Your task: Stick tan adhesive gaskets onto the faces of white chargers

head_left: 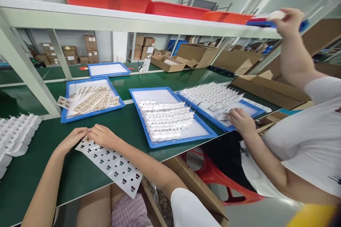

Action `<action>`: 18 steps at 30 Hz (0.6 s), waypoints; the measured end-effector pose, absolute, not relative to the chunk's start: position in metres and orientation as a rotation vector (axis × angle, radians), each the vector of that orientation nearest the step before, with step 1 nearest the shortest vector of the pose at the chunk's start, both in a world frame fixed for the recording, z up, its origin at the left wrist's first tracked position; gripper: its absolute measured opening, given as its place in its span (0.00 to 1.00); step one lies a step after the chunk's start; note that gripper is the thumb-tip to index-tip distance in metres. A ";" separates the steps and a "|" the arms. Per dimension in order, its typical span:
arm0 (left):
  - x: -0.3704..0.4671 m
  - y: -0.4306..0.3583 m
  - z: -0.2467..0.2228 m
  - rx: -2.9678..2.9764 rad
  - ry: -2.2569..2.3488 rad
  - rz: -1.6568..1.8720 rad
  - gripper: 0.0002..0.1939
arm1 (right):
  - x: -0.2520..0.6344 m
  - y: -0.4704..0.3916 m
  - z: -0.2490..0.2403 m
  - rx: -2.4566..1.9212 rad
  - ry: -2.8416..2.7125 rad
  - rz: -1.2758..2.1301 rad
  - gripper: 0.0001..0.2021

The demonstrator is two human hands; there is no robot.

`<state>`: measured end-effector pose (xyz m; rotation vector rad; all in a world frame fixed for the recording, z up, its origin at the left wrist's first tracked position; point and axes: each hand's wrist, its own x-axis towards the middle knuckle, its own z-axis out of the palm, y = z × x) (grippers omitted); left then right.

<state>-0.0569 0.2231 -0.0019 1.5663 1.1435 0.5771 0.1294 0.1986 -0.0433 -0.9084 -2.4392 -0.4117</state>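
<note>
A white sticker sheet (115, 168) with rows of dark cut-outs hangs slantwise over the table's front edge. A few tan stickers remain near its upper corner. My right hand (102, 136) pinches the sheet along that upper end. Just beside it, my left hand (74, 139) is closed, its fingertips touching those of my right hand; what lies between them is hidden. Behind my hands, a blue-rimmed tray (92, 116) holds a loose pile of tan-and-white sticker sheets (92, 100).
A blue-rimmed tray (198, 133) bears rows of small white parts with pins; another tray (255, 108) with more is near a co-worker's hand (242, 121). More white parts (17, 138) stand at left. The co-worker's raised hand (290, 21) holds a white object by the shelf (160, 23).
</note>
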 end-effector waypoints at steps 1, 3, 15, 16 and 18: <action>-0.057 0.223 -0.002 1.577 1.152 0.581 0.27 | 0.129 0.198 -0.044 -0.908 -2.451 -0.419 0.13; -0.057 0.224 -0.001 1.594 1.172 0.588 0.29 | 0.129 0.199 -0.045 -0.920 -2.470 -0.426 0.14; -0.062 0.227 -0.003 1.738 1.134 0.540 0.27 | 0.130 0.194 -0.037 -1.024 -2.567 -0.293 0.15; -0.062 0.229 -0.005 1.756 1.136 0.548 0.27 | 0.129 0.193 -0.037 -1.050 -2.562 -0.268 0.14; -0.061 0.232 -0.010 1.798 1.154 0.580 0.26 | 0.127 0.192 -0.035 -1.130 -2.531 -0.210 0.13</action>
